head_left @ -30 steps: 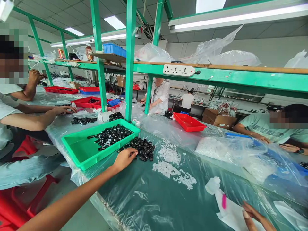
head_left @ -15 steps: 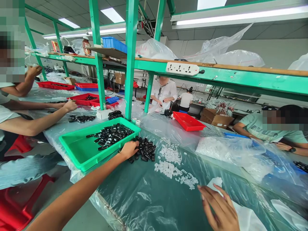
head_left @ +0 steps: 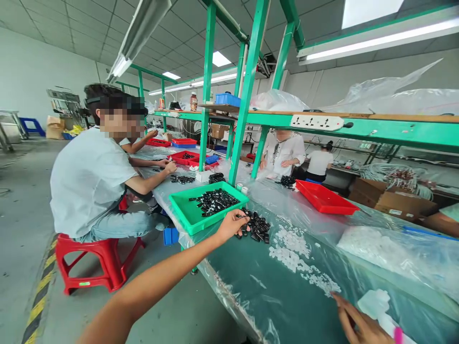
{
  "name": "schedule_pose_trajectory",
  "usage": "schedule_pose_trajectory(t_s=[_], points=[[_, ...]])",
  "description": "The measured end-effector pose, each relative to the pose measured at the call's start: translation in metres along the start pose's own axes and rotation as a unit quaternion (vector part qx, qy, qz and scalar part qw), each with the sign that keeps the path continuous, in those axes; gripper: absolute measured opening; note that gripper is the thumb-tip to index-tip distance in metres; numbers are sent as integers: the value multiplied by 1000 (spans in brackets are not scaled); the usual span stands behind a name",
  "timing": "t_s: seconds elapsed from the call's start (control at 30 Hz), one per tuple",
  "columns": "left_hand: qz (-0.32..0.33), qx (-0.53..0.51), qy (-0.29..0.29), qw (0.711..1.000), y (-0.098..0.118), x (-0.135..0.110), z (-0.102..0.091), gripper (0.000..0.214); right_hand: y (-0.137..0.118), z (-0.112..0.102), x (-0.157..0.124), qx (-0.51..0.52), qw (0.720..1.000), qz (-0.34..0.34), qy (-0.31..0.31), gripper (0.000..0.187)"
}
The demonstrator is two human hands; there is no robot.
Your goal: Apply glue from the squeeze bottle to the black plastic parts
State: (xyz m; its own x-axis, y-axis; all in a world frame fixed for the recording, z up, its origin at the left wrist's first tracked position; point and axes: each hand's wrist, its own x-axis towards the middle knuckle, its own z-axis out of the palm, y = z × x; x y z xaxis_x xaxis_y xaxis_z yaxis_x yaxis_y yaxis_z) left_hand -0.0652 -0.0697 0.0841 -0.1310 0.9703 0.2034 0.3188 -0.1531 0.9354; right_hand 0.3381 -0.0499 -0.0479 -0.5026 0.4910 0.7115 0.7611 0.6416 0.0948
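The right hand [head_left: 364,326] is cut off by the bottom edge. The black pieces [head_left: 258,227] are partly hidden by the left hand [head_left: 229,226].

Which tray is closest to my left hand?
The green tray beside your left hand, partly filled with black parts; the red trays sit farther away.

No lettering is legible; labels [head_left: 84,284] on the red stool [head_left: 106,258] and cardboard box [head_left: 412,206] are too small.

Pale wall [head_left: 32,67] — grey floor [head_left: 21,191] — red stool [head_left: 100,255].
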Motion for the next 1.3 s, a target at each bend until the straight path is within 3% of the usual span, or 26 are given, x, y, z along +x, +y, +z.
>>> schedule_pose_trajectory(t_s=[0.1, 0.2, 0.37, 0.67, 0.97, 1.13, 1.2, 1.3], points=[[-14, -84, -47, 995, 20, -41, -14, 42, -7, 1, 1, 21, 996, 60, -57, 32], [-28, -145, -99, 984, 33, -71, -25, 46, -10, -1, 1, 17, 993, 91, -77, 34], [-43, -207, -149, 966, 43, -89, -26, 51, -12, -3, 2, 21, 989, 121, -85, 34], [-69, -254, -226, 938, 51, -50, -6, 45, -24, -6, 10, 83, 981, 151, -92, 33], [-138, -287, -217, 923, 7, -10, 43, 34, -48, -8, 19, 146, 976, 119, -109, 27], [-172, -284, -207, 920, -7, 2, 67, 38, -45, -21, 27, 144, 982, 83, -89, 26], [-184, -283, -207, 918, -10, 4, 74, 40, -36, -30, 28, 102, 985, 115, -78, 26], [-198, -283, -206, 915, -12, 7, 83, 42, -16, -46, 24, 26, 964, 247, -100, 29]])
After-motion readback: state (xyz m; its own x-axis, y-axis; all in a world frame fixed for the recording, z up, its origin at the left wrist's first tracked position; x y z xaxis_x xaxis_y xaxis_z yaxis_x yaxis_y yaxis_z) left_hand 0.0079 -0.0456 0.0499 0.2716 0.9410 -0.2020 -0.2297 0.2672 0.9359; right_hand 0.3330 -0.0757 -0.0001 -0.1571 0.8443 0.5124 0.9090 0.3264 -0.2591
